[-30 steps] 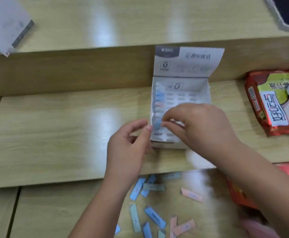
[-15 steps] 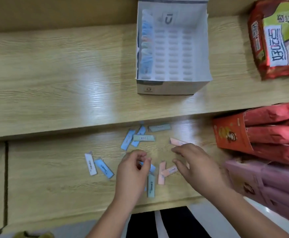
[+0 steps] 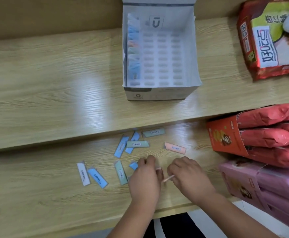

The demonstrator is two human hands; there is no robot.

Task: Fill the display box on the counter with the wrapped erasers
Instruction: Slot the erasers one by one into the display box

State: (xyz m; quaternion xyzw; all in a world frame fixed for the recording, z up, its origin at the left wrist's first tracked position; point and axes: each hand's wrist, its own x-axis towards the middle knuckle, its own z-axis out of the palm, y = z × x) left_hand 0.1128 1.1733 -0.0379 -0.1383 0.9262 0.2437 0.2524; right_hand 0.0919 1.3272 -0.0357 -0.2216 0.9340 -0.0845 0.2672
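Note:
The white display box (image 3: 160, 94) stands open on the upper counter. A single row of wrapped erasers (image 3: 133, 54) stands along its left wall. Several loose wrapped erasers lie on the lower desk: blue (image 3: 121, 146), green (image 3: 137, 144), pink (image 3: 175, 148), white (image 3: 83, 174). My left hand (image 3: 145, 181) is curled among them, with a pink eraser end (image 3: 158, 168) showing at its fingertips. My right hand (image 3: 188, 176) pinches another pink eraser (image 3: 168, 178) by its end, lifting it on edge. A blue eraser (image 3: 133, 165) is partly hidden under my left hand.
A red snack bag (image 3: 267, 40) lies on the upper counter to the right of the box. An orange carton of red packets (image 3: 226, 136) and a pink carton (image 3: 243, 186) crowd the lower desk's right side. A step edge (image 3: 54, 145) separates counter and desk.
Both hands left the display box and came down to the loose erasers on the lower desk. They have since closed on the two pink erasers there.

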